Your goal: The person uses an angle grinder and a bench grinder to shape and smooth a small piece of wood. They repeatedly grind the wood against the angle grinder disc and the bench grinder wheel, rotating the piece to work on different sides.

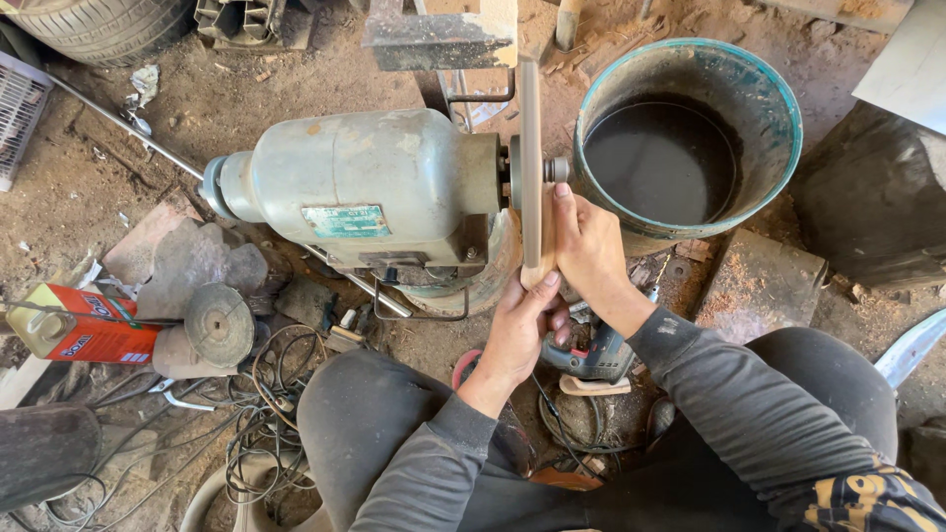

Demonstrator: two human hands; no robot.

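We are mid-grind: our left hand (517,325) and right hand (588,246) both grip the wooden strip (531,177) against the grinder (365,192) wheel (bucket (690,69) beside); next, likely steady pressure.

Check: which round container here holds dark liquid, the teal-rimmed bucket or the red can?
The teal-rimmed bucket, upright right of the grinder, open top showing dark liquid. The red can lies on its side, closed.

Grinder motor (365,187) blocking at nine o'clock of the wooden strip (531,167), water bucket (690,138) close at three o'clock, narrow gap between, tangled wires (266,414) at seven o'clock
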